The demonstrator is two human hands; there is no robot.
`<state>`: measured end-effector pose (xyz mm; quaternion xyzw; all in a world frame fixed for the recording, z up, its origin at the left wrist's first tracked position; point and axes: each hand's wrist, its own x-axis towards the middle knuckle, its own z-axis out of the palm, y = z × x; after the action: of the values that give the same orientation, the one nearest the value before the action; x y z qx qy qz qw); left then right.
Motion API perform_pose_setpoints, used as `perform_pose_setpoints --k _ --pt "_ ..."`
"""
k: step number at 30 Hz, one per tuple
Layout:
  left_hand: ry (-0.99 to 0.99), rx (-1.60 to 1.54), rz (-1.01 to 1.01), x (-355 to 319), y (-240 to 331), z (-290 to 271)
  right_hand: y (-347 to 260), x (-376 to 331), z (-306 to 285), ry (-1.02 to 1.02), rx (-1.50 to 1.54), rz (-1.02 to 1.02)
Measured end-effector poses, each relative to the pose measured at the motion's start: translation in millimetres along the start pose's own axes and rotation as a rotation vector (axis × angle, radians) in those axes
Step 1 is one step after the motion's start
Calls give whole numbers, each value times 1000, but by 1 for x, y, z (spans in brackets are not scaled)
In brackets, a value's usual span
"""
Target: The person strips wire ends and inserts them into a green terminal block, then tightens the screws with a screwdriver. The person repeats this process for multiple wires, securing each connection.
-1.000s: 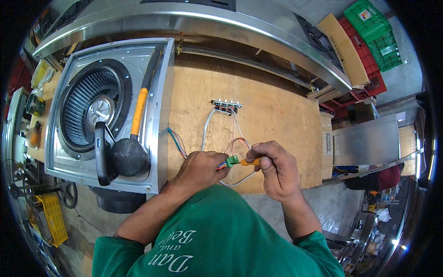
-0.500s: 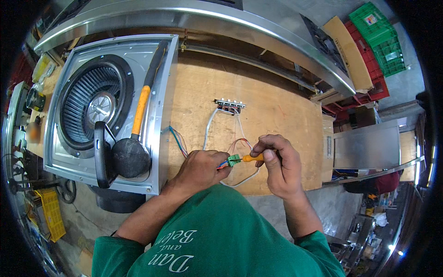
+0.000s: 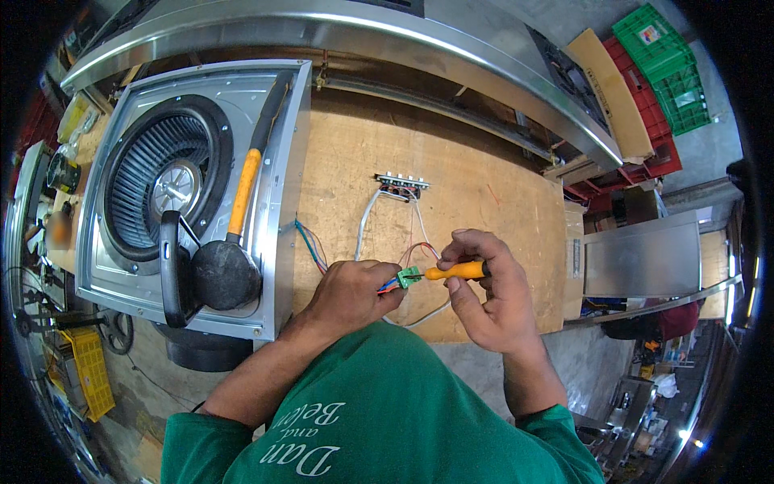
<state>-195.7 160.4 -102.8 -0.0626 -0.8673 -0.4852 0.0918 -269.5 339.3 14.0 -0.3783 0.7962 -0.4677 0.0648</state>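
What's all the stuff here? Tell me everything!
Connector: one, green, lower middle
Screwdriver: one, orange, tip at connector
Wires: several, multicoloured, centre
Circuit strip: one, black and white, centre
Table: one, tan, centre
Fan unit: one, silver and black, left
Mallet: one, black and orange, on fan unit
Handle: one, black, beside mallet
Steel unit: one, silver, top
Crates: several, green and red, upper right
Yellow crate: one, yellow, lower left
Shirt: one, green, bottom
Left hand: one, bare, gripping connector
Right hand: one, bare, holding screwdriver
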Motion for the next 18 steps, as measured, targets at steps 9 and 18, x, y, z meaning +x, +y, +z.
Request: perform_pose_setpoints --k 9,18 --pt "17 -32 20 3 2 4 -25 11 -15 -283 -433 -71" --pt "-1 14 2 5 6 0 -14 10 -17 -304 -464 -87"
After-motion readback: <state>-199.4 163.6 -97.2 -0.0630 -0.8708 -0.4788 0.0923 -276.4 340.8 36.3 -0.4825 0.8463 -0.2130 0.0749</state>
